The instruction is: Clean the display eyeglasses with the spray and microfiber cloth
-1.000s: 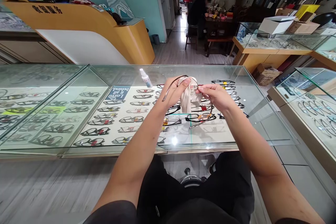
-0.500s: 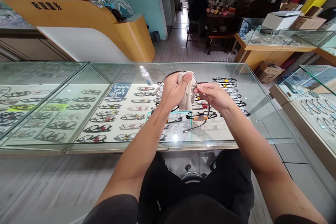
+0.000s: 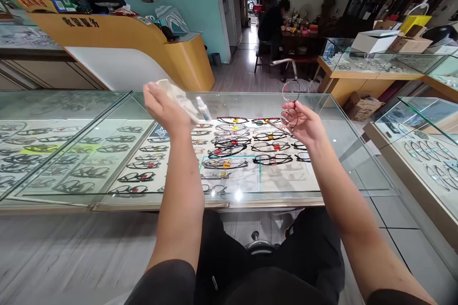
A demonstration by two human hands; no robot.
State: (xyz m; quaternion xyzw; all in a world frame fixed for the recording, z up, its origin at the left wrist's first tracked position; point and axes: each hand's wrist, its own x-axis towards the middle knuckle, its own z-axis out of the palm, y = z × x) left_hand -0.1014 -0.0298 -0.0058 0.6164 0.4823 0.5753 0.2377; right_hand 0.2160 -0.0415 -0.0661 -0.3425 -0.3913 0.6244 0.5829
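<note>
My right hand (image 3: 304, 123) holds up a pair of thin-rimmed round eyeglasses (image 3: 291, 90) by one lens rim and the bridge. The frame is turned upright, one temple arm sticking out at the top. Off to the left, my left hand (image 3: 166, 107) grips a cream-coloured wiping cloth (image 3: 181, 100), slightly smeared by motion. A small white spray bottle (image 3: 203, 108) stands on the glass counter just right of that cloth. Below both hands, several rows of eyeglasses (image 3: 272, 147) lie inside the display case, seen through the glass.
The glass display counter (image 3: 243, 196) spans the space before me. At the right is another glass case (image 3: 425, 119). Cardboard boxes (image 3: 363, 106) sit on the floor beyond. A wooden reception desk (image 3: 186, 59) stands at the back left; a person (image 3: 270, 26) sits at a far table.
The hands have moved apart. My left hand has taken the cloth off the eyeglasses and swung left; my right hand has lifted the eyeglasses up and right, turning them upright.
</note>
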